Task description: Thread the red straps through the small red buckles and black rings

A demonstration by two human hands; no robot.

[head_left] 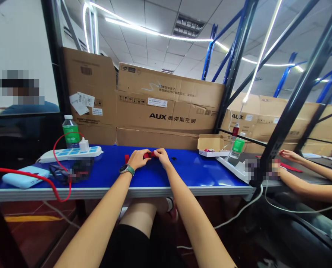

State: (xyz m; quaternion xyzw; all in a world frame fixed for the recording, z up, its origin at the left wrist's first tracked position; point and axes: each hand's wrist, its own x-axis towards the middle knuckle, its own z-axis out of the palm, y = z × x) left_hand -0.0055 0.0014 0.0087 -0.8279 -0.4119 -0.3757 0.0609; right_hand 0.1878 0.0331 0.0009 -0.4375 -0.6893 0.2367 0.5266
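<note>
My left hand [138, 159], with a watch [126, 169] on its wrist, and my right hand [162, 157] meet over a small red fabric piece [150, 155] on the blue table [199, 172]. Fingers of both hands pinch this piece from either side. Much of it is hidden by my fingers, so its exact form is unclear. A red strip end [126, 158] stands just left of my left hand, and a small black item [173, 158] lies just right of my right hand.
A white power strip [70, 154] with a red cable [60, 156], a pale blue power bank [24, 176], a water bottle [70, 131] and an open cardboard box [210, 145] share the table. Black rack posts stand right, where a co-worker's hands [287, 155] work.
</note>
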